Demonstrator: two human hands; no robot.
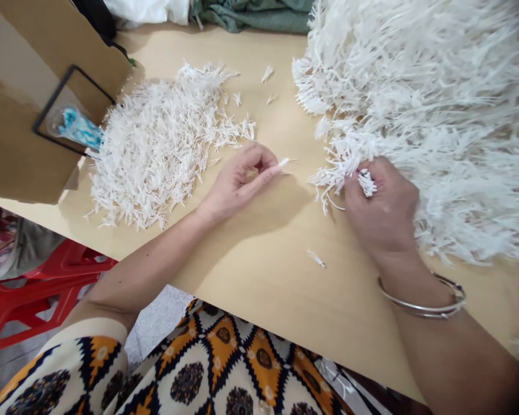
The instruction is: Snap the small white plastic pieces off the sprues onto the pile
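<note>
Between the thumb and forefinger of my left hand (pixel 246 176) is a small white thread tassel (pixel 284 162), pinched with its loose ends pointing right. My right hand (pixel 380 202) is closed around a bundle of white tassels (pixel 367 182), whose tips poke out by the thumb. That hand rests at the near left edge of a large heap of long white strands (pixel 436 104). To the left of my left hand spreads a lower pile of short white tassels (pixel 155 144). One loose tassel (pixel 316 258) lies on the table between my forearms.
A cardboard box (pixel 38 75) stands at the left, with a black wire frame and a clear cup (pixel 75 125) holding something blue and white. Green cloth (pixel 255 12) and white cloth lie along the far edge of the table (pixel 259 242). Red stools (pixel 43 288) stand below left.
</note>
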